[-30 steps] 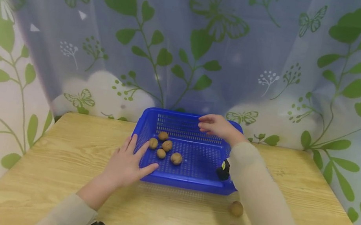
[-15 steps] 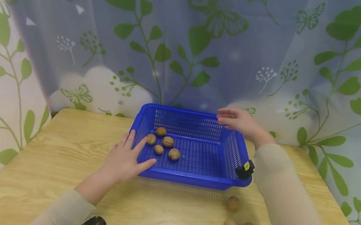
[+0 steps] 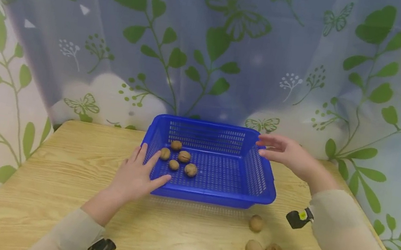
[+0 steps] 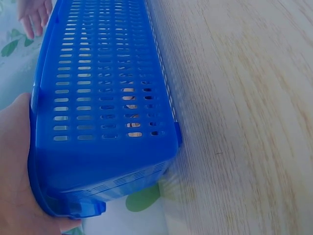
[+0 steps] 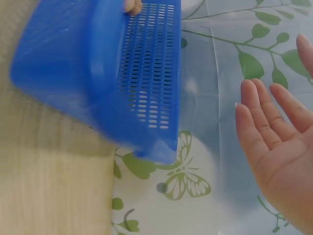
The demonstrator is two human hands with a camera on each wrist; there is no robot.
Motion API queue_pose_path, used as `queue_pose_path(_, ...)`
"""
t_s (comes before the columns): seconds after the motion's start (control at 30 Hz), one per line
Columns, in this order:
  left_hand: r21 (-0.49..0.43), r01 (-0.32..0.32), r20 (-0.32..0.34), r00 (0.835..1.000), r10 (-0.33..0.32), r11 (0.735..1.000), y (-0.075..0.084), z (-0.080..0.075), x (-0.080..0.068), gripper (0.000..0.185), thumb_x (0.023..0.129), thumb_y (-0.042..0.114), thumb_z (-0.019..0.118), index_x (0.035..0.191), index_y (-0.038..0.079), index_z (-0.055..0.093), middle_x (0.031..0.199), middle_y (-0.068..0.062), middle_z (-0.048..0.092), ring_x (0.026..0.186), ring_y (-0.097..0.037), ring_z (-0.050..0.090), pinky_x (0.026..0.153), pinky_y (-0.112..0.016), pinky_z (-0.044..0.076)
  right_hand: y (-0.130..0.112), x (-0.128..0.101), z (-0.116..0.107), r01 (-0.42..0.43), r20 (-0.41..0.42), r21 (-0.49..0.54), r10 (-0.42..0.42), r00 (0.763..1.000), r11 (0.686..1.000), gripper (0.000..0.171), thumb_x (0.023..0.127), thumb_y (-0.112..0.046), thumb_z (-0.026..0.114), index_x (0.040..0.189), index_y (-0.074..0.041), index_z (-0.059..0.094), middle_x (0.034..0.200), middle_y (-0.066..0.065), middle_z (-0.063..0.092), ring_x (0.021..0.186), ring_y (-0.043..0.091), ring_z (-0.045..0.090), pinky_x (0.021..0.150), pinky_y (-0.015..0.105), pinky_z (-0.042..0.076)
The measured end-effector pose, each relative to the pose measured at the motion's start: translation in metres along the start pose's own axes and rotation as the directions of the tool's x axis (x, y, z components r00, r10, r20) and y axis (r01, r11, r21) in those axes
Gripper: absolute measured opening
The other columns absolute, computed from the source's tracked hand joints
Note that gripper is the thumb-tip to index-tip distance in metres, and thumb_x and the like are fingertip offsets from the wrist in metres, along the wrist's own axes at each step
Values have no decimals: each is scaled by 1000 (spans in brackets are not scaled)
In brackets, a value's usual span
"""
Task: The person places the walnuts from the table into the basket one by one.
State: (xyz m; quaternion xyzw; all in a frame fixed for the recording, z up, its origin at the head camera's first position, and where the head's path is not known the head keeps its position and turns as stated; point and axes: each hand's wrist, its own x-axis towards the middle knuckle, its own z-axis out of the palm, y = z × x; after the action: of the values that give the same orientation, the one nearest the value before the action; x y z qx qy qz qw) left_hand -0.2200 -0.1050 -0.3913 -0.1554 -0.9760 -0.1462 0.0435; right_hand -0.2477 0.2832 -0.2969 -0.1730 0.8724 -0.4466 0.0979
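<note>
At frame centre your flat-fingered left hand pressed the light, stiff blue basket holding five walnuts, while your right hand, fingers straight and empty, hovered beside its graspable far-right rim.

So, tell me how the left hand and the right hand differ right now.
The left hand rests on the near left corner of the blue basket; the right hand hovers by the far right corner, apart from it. The left hand lies palm down with fingers spread over the rim and the wooden table; the right hand is raised above the table, its fingers pointing leftward toward the basket. Both are open, hold nothing, and wear beige sleeves.
</note>
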Motion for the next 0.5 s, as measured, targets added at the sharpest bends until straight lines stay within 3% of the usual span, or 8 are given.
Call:
queue_pose_path(0.1,1,3,1,1000,-3,1000,0,0,0,86,86,70,37,147,11,29,150,-29,11,137,-43,8,101,-63,22,5,-16,3,-25,-8,2,25,1000,1000,60,90,-33,62,140,-8,39,138,13,46,124,31,44,102,53,30)
queue_pose_path(0.2,3,4,4,1000,-4,1000,0,0,0,85,86,70,37,147,11,29,150,-29,11,137,-43,8,101,-64,22,11,-34,6,-17,-18,-16,17,1000,1000,59,90,-31,62,139,-7,40,136,14,47,121,32,48,100,51,35)
queue_pose_path(0.37,0,2,-1,1000,-2,1000,1,0,0,85,86,70,38,147,12,29,150,-29,11,137,-44,8,101,-64,22,25,-67,6,22,-37,-17,-23,999,1000,55,92,-20,60,138,2,39,134,22,47,117,35,51,90,36,46)
queue_pose_path(0.5,-1,4,12,1000,-4,1000,0,2,-3,85,86,70,37,148,12,29,150,-29,11,137,-44,8,101,-64,22,39,-93,8,-23,-65,-25,21,998,999,53,93,-20,59,138,0,40,133,20,49,114,22,54,87,24,46)
